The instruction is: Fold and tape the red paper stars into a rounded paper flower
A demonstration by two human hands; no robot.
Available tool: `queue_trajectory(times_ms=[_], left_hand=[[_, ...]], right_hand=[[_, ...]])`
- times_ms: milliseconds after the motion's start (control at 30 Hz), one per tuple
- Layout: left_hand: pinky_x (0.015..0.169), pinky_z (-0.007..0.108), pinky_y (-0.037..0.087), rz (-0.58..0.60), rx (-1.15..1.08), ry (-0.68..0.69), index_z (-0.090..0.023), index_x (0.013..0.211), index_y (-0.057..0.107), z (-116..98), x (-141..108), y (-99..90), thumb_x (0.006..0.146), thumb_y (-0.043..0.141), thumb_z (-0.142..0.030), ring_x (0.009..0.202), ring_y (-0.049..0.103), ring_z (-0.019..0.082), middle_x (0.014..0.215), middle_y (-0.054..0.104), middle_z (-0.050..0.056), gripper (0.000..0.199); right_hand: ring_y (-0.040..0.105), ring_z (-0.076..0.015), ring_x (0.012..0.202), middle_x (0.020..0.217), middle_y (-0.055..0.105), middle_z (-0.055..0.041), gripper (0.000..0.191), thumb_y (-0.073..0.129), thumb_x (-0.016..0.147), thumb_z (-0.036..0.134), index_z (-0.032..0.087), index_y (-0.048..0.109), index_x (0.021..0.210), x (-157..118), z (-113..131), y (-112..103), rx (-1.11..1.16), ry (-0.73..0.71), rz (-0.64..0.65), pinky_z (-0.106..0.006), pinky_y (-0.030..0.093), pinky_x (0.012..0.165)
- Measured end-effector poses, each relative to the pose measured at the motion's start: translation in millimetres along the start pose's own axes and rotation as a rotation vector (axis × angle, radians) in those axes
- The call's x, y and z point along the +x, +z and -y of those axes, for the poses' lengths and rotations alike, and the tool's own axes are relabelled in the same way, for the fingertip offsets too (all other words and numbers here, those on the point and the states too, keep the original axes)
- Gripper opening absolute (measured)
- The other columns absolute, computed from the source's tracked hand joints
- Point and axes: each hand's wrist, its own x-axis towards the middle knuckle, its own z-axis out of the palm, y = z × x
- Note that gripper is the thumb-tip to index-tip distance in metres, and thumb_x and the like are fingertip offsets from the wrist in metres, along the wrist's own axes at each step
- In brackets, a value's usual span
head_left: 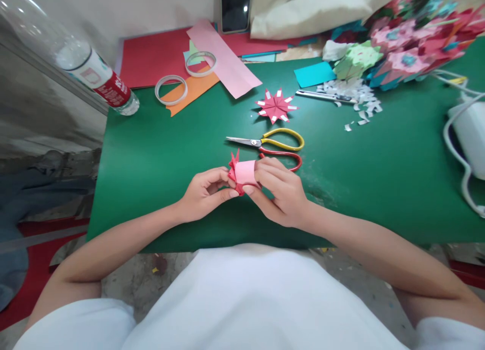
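A paper flower (245, 172), a pink paper ring with pointed red petals on its left side, is held between both hands near the table's front edge. My left hand (210, 191) pinches the red petals between thumb and fingers. My right hand (278, 191) is closed round the right end of the pink ring, its fingertips partly hidden by the paper. Just beyond the hands lie scissors (254, 143) with one yellow and one red handle. Farther back, a red paper star (276, 106) with white tabs on its points lies flat.
Two tape rolls (171, 90), an orange strip (197, 92), a pink strip (227, 62) and red sheets (151, 57) lie back left. A bottle (109, 87) stands left. A cutter (326, 96), paper scraps (366, 95) and paper flowers (409, 57) lie back right; a white cable (450, 133) is rightmost.
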Motion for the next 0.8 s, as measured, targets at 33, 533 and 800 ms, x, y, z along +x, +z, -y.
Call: queue_trajectory(times_ms=[33,533,800], left_hand=[[0.068,0.021,0.051,-0.005,0.005,-0.008,-0.015,0.079,0.064,0.4,-0.4,0.1,0.081,0.071,-0.024,0.072,0.059,0.010,0.075,0.062,0.001,0.012],[0.067,0.021,0.052,-0.022,0.039,-0.029,-0.014,0.076,0.065,0.4,0.0,0.1,0.076,0.075,-0.026,0.071,0.062,0.011,0.074,0.065,0.001,0.015],[0.068,0.022,0.053,-0.039,0.029,-0.063,-0.014,0.074,0.064,1.3,-1.0,-0.3,0.076,0.075,-0.030,0.071,0.062,0.011,0.074,0.065,0.001,0.020]], right_hand=[[0.044,-0.0151,0.069,0.069,0.050,-0.0014,0.017,0.052,0.089,0.015,0.020,0.043,0.076,-0.2,0.4,0.2,0.015,0.007,-0.003,-0.030,0.039,0.066],[0.051,-0.0150,0.072,0.074,0.058,-0.0025,0.009,0.054,0.088,0.014,0.019,0.051,0.081,-4.1,1.5,4.4,0.089,0.050,-0.003,-0.029,0.041,0.067],[0.052,-0.0156,0.072,0.075,0.059,-0.0034,0.007,0.054,0.088,0.014,0.018,0.053,0.083,-4.0,2.9,5.3,0.049,0.041,0.004,-0.029,0.042,0.066]])
